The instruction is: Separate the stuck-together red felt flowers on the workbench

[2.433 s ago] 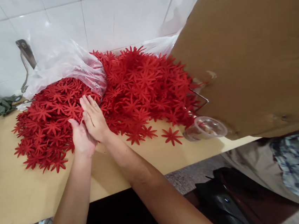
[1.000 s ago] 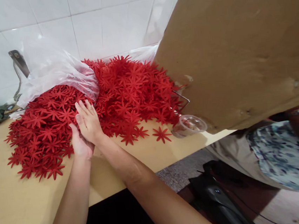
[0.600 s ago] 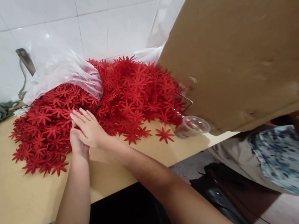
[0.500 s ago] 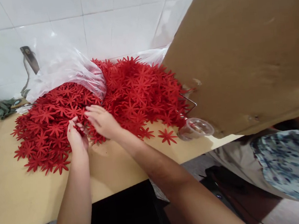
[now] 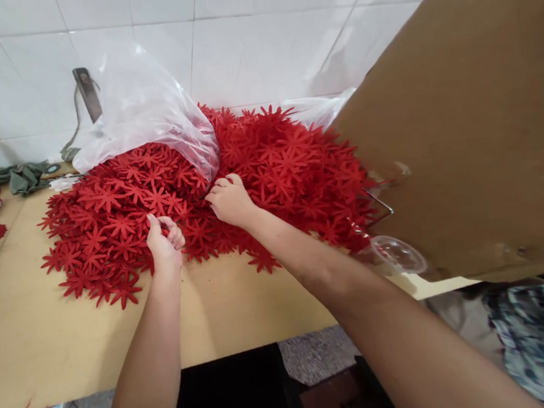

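The hands have parted: left hand (image 5: 164,240) fingers curl around red flowers (image 5: 109,213), right hand (image 5: 227,198) fingers curl atop them.

White glossy tile wall (image 5: 246,39) behind, grey grout lines. Tan wooden tabletop (image 5: 50,353) runs along it, front edge over a dark gap. Speckled grey floor (image 5: 310,354) below. Big brown cardboard sheet (image 5: 477,133) leans in at right. Even, soft lighting.

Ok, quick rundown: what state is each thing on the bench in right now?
left hand: closed on red flower cutouts
right hand: curled, fingertips in the pile
plastic bag: open, cutouts spilled out
clear cup: on its side at table edge
cardboard sheet: raised, tilted
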Demonstrator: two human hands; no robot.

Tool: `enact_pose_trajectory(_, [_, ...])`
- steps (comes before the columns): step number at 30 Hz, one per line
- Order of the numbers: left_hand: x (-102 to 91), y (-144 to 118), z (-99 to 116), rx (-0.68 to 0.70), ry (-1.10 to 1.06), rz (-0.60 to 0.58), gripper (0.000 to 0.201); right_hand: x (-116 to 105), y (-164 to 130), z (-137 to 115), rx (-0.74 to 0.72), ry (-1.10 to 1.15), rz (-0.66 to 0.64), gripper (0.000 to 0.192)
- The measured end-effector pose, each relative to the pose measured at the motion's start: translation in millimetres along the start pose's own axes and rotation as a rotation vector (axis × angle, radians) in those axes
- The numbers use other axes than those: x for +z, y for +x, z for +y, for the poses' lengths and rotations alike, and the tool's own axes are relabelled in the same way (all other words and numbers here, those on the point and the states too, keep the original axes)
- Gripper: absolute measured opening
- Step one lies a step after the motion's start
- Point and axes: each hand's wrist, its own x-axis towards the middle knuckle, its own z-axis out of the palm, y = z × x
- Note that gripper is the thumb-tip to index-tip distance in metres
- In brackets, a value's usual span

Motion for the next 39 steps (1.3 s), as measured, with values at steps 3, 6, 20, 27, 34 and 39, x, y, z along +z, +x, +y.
enact_pose_trajectory(3, [-2.7,2.0,-2.2,-0.025,-0.019,-0.017,0.048,-6.7,0.9,6.9,0.016,0.04,0.04,0.029])
enact_pose_trajectory(6, [-3.7,4.0,-4.0,-0.036,-0.031,0.003,0.047,-21.4,-1.0,14.8,0.055,0.116,0.126,0.026])
enact_pose_trajectory(20, [-5.6,6.5,-10.6,-0.029,0.111,-0.067,0.037,-93.3,69.8,-30.4,0.074,0.455,0.263,0.031])
enact_pose_trajectory(27, [-5.3,12.9,-8.4,-0.082,0.049,-0.031,0.032,-39.1,2.4,-23.9,0.012,0.128,-0.239,0.025])
enact_pose_trajectory(34, [-6.3,12.8,-8.8,-0.076,0.041,-0.013,0.031,0.3,11.5,-8.5,0.185,0.153,-0.425,0.056])
enact_pose_trajectory(39, [-7.4,14.4,-9.1,-0.063,0.108,0.027,0.03,-6.2,11.2,-10.1,0.173,0.14,-0.393,0.047])
